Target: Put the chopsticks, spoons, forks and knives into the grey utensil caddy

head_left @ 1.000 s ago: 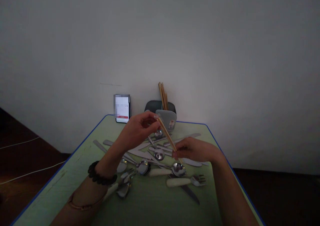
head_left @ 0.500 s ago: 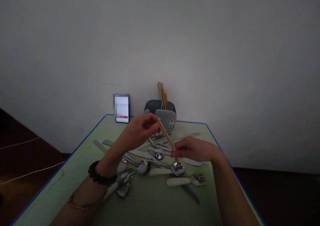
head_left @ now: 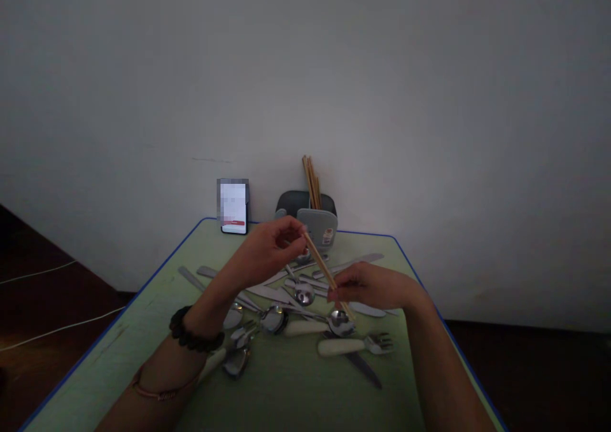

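Observation:
A pair of wooden chopsticks (head_left: 319,260) slants down to the right above the cutlery, held at both ends. My left hand (head_left: 274,244) pinches the upper end, and my right hand (head_left: 365,284) grips lower down, with the tips sticking out below it. Under the hands lie spoons, forks and knives in a loose heap, among them a spoon (head_left: 340,322) and a white-handled fork (head_left: 353,346). Just behind my left hand stands a grey cutlery holder (head_left: 317,219), partly hidden by the fingers; more chopsticks (head_left: 312,184) rise from it.
A phone (head_left: 233,208) with a lit screen leans on the wall (head_left: 405,114) at the back left. The pale green table (head_left: 128,336) has a blue edge and touches the wall. White cables (head_left: 62,330) run across the dark floor on the left.
Almost nothing differs. Both hands keep hold of the chopsticks in the same place, and the view has shifted very slightly.

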The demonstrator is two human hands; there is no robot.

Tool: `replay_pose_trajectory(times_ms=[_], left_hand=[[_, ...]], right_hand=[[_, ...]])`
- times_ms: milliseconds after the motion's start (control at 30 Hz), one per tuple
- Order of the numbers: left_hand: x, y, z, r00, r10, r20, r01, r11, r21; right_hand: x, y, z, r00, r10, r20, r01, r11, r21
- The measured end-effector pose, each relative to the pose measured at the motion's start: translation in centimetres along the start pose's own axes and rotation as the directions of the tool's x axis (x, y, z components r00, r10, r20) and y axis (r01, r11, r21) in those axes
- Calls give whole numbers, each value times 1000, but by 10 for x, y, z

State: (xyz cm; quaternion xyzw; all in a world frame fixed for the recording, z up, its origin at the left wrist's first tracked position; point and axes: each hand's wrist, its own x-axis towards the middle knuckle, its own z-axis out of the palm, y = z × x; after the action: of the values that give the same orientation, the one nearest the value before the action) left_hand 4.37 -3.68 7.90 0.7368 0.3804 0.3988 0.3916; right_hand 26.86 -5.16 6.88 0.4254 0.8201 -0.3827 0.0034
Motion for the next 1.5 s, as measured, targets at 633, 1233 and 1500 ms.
replay_pose_trajectory(times_ms=[633, 1233, 1500], left_hand=[[-1, -2, -3, 992, -51, 119, 59, 996, -68], [-2, 5, -5, 988, -28, 149, 30, 999, -16], [-1, 0, -12, 996, -23, 84, 22, 1000, 8]], right_hand=[[-1, 2, 0, 999, -9, 32, 10, 1000, -13], [-2, -6, -1, 999, -27, 39, 25, 998, 52], [-1, -2, -1, 1000, -20, 24, 18, 998, 65]])
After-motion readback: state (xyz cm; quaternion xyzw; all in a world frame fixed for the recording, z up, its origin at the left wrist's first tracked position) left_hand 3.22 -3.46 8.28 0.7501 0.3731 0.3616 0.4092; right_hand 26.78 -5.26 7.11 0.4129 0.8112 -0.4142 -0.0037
